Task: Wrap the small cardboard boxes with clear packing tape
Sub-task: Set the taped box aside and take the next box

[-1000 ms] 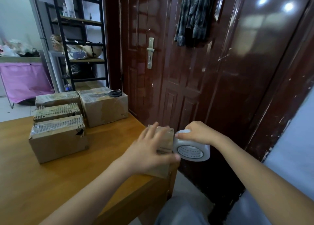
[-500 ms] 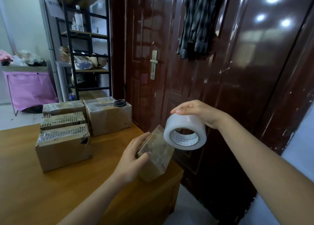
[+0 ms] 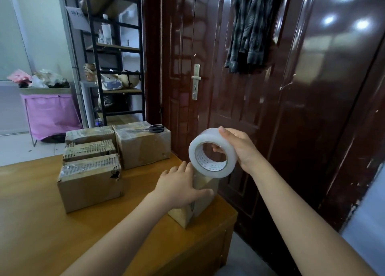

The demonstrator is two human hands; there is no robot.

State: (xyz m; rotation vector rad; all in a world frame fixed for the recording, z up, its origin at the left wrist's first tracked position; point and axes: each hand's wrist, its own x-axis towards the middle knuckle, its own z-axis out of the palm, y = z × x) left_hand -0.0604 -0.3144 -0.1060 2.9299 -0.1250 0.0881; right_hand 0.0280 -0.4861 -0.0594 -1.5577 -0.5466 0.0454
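A small cardboard box [image 3: 201, 205] stands on end near the right corner of the wooden table [image 3: 41, 234]. My left hand [image 3: 179, 187] grips its upper part, fingers over the top and thumb across the near face. My right hand [image 3: 239, 148] holds a roll of clear packing tape [image 3: 212, 152] just above the box, thumb inside the core and fingers over the outside. The roll hides the box's top edge. I cannot tell whether a strip of tape runs from roll to box.
Several taped cardboard boxes [image 3: 89, 180] sit at the table's back left, with black scissors [image 3: 154, 128] lying on the largest one [image 3: 143, 146]. A dark wooden door [image 3: 270, 88] stands close behind the table's right edge. A black shelf rack [image 3: 116, 57] stands further back.
The box went from tilted in my left hand to standing on end on the table. My right hand brought the tape roll down close over the box's top.
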